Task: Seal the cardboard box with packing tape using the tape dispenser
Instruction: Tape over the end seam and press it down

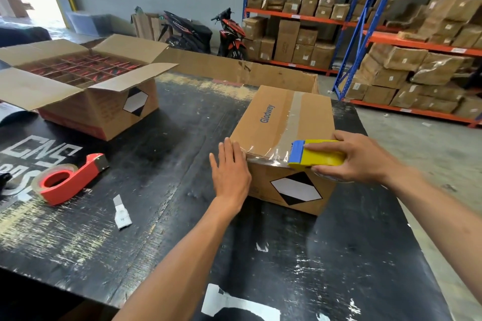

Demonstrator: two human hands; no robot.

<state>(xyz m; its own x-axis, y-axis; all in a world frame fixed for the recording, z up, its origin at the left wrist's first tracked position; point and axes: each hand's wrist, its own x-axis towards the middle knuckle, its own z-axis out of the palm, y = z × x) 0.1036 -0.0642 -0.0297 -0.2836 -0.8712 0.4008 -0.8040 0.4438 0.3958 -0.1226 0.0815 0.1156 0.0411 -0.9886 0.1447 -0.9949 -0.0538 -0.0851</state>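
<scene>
two hands, glossy tape on matte cardboard box [273,117], yellow tape dispenser [317,153]

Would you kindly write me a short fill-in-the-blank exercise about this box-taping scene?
1. The right hand grips a yellow and ____ tape dispenser.
2. The left hand lies flat against the closed cardboard box printed with the word ____.
3. The red tape dispenser rests on the black table, ____ by either hand.

Missing words: blue; Glodway; untouched
</scene>
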